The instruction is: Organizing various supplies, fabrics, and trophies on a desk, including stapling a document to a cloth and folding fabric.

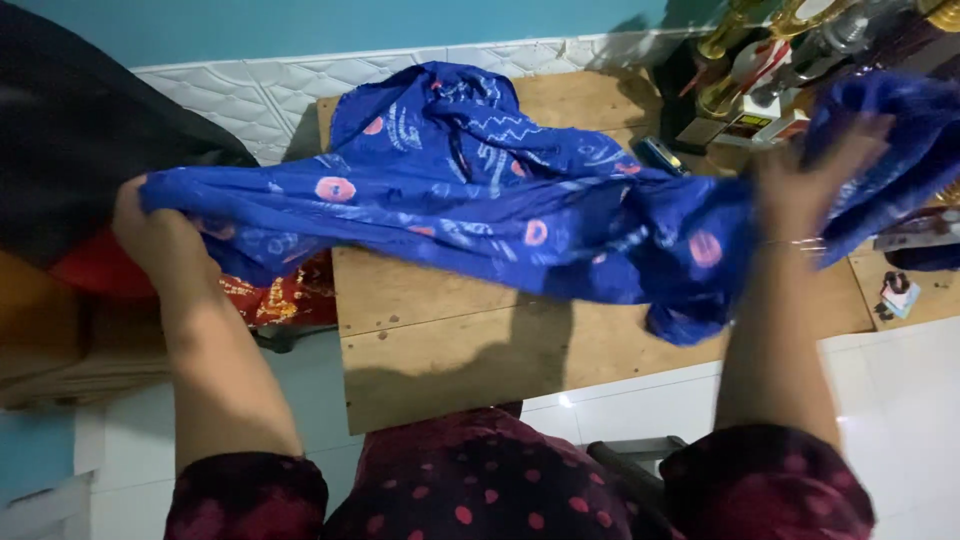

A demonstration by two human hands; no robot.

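Left hand (158, 232) of ours is closed over one end of a blue printed cloth (480, 195), the fabric bunched inside the fist at the left of the scene. Our right hand (812, 185) is up at the far right and blurred; its fingers look spread against the other end of the cloth, with fabric draped over and behind them, so we judge it is gripping that end, though the blur keeps us from being sure how tightly. Held at both ends like this, the cloth stretches out between our hands above the wooden table (440, 345), its middle sagging and a large fold lying on the far part of the tabletop. The cloth is deep blue with pale zigzag lines and pink round spots.

At the far right corner of the table stands a cluster of gold trophies (760, 45), and among them a small white box (765, 122) with a red and dark label; the print is too small to tell. Just beside the cloth lies a small dark blue-and-yellow object (660, 153). To the near left, below the cloth, a red patterned fabric (285, 295) shows beside the table.
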